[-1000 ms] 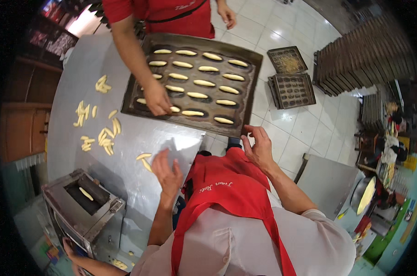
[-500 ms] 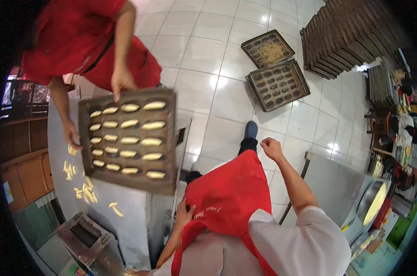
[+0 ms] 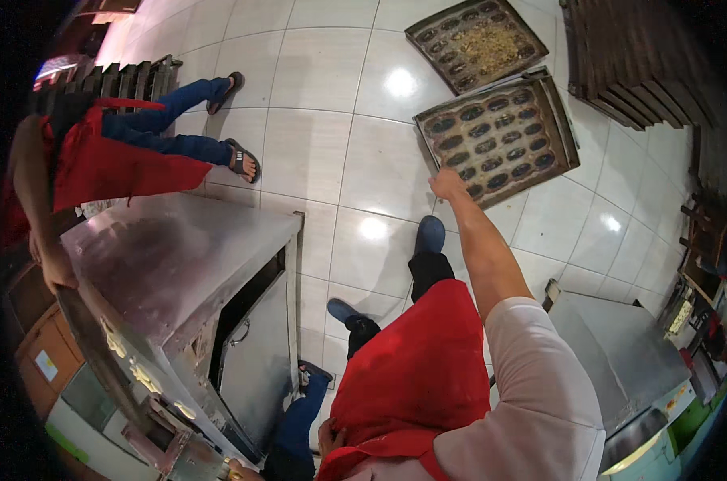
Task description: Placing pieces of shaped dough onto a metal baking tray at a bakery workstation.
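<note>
My right arm reaches down and forward. My right hand [image 3: 447, 184], fingers curled closed, overlaps the near left corner of a dark baking mould tray [image 3: 485, 146] with rows of oval hollows. Whether it touches the tray is unclear. This tray lies on the floor on top of at least one other. Just beyond is a similar mould tray [image 3: 480, 46] with yellowish crumbs scattered over it. My left hand [image 3: 331, 439] is low at my waist, partly hidden, its visible fingers resting against my red apron [image 3: 416, 353].
At left, a co-worker's hand [image 3: 55, 264] is at a tray [image 3: 99, 345] tilted nearly edge-on over a metal cabinet [image 3: 179, 264]. Dough pieces [image 3: 143, 377] lie near it. Another person's blue-trousered leg [image 3: 303, 409] is beside me. Stacked trays [image 3: 632, 72] stand far right; a grey metal box [image 3: 612, 345] nearer.
My right hand has moved forward to the floor trays, which look nearer as my view has shifted. The co-worker's dough-filled tray has swung left and tipped almost on edge.
</note>
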The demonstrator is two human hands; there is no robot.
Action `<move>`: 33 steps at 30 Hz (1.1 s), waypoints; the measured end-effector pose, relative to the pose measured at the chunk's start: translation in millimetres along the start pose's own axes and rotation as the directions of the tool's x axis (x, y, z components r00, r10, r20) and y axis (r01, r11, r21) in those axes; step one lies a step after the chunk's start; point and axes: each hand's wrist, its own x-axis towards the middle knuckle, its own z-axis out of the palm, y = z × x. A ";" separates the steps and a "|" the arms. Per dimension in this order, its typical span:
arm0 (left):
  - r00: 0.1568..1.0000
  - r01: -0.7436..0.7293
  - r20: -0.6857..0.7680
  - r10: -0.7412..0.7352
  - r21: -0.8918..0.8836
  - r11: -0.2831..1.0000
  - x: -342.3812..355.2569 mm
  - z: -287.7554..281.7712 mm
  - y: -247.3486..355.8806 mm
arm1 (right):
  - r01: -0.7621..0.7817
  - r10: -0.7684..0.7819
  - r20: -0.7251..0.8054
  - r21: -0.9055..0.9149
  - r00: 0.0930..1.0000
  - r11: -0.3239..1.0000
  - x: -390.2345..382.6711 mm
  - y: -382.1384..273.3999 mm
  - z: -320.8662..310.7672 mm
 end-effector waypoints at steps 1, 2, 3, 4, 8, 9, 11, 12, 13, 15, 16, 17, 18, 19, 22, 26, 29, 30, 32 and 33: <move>1.000 0.007 -0.002 -0.007 0.005 1.000 1.0 1.8 -1.4 | 0.000 0.000 0.009 0.004 1.000 1.000 5.9 0.3 -0.4; 0.998 0.016 0.052 -0.017 0.011 1.000 4.6 6.3 -4.8 | -0.023 0.024 -0.058 0.015 0.998 1.000 15.2 4.9 -1.3; 0.993 0.028 0.111 -0.030 0.017 0.999 8.0 11.6 -4.2 | -0.049 0.052 -0.120 0.024 0.991 0.998 19.7 11.0 -2.5; 0.993 0.024 0.118 -0.025 0.014 1.000 16.5 19.0 -2.9 | -0.055 0.057 -0.125 0.019 0.991 0.998 23.2 17.9 -7.1; 0.994 -0.096 0.062 0.092 0.054 0.994 12.9 26.3 -2.3 | 0.048 -0.064 -0.166 -0.099 0.984 0.994 -20.3 7.6 -24.9; 0.989 -0.150 0.029 0.148 0.056 0.987 6.8 25.8 -3.2 | 0.092 -0.111 -0.172 -0.115 0.979 0.989 -43.0 1.5 -37.5; 0.981 -0.195 0.004 0.195 0.059 0.979 0.9 25.1 0.5 | 0.116 -0.140 -0.171 -0.143 0.975 0.983 -91.2 3.5 -87.4; 0.981 -0.195 -0.001 0.195 0.015 0.981 5.0 30.1 -1.5 | 0.110 -0.140 -0.196 -0.156 0.970 0.982 -111.5 19.0 -117.9; 0.979 -0.204 0.003 0.204 -0.030 0.979 9.3 35.9 -2.0 | 0.100 -0.140 -0.255 -0.165 0.957 0.981 -126.7 52.1 -152.5; 0.991 -0.132 0.004 0.132 -0.017 0.991 12.6 35.4 12.5 | 0.158 -0.197 -0.513 -0.119 0.835 0.980 -166.2 92.0 -235.0; 0.985 -0.166 0.048 0.167 -0.022 0.986 25.9 35.9 14.6 | 0.120 -0.136 -0.582 -0.066 0.802 0.991 -175.7 129.8 -281.3; 0.976 -0.198 0.091 0.200 -0.030 0.980 35.0 37.8 15.3 | 0.075 -0.029 -0.662 0.041 0.749 0.996 -188.5 159.7 -323.0; 0.971 -0.236 0.042 0.237 -0.032 0.971 22.4 31.7 34.7 | -0.105 0.253 -0.714 0.245 0.653 0.964 -207.3 152.8 -355.7; 0.975 -0.222 0.011 0.223 -0.054 0.974 14.5 30.1 33.6 | -0.294 0.437 -0.711 0.325 0.551 0.899 -243.5 99.0 -377.0; 0.978 -0.098 0.142 0.150 -0.322 0.942 61.9 54.3 -29.7 | -0.272 0.449 -0.744 0.358 0.495 0.893 -323.3 74.8 -414.4; 0.964 -0.253 -0.008 0.264 -0.319 0.913 15.5 32.0 22.2 | -0.183 0.294 -0.759 0.230 0.581 0.956 -393.2 12.4 -364.0; 0.961 -0.277 -0.107 0.256 -0.334 0.901 10.1 24.6 -5.0 | 0.210 -0.063 -0.896 0.034 0.439 0.977 -492.6 -52.5 -306.9; 0.961 -0.274 -0.093 0.261 -0.444 0.853 12.9 24.9 -16.5 | 0.296 -0.141 -0.889 -0.006 0.436 0.955 -517.1 -72.1 -292.8; 0.960 -0.270 -0.099 0.261 -0.570 0.776 13.3 24.5 -42.6 | 0.576 -0.307 -0.910 -0.096 0.280 0.812 -557.2 -130.1 -248.1; 0.968 -0.246 -0.121 0.218 -0.623 0.743 12.3 21.6 -53.8 | 0.775 -0.387 -0.916 -0.170 0.103 0.609 -574.7 -158.5 -227.5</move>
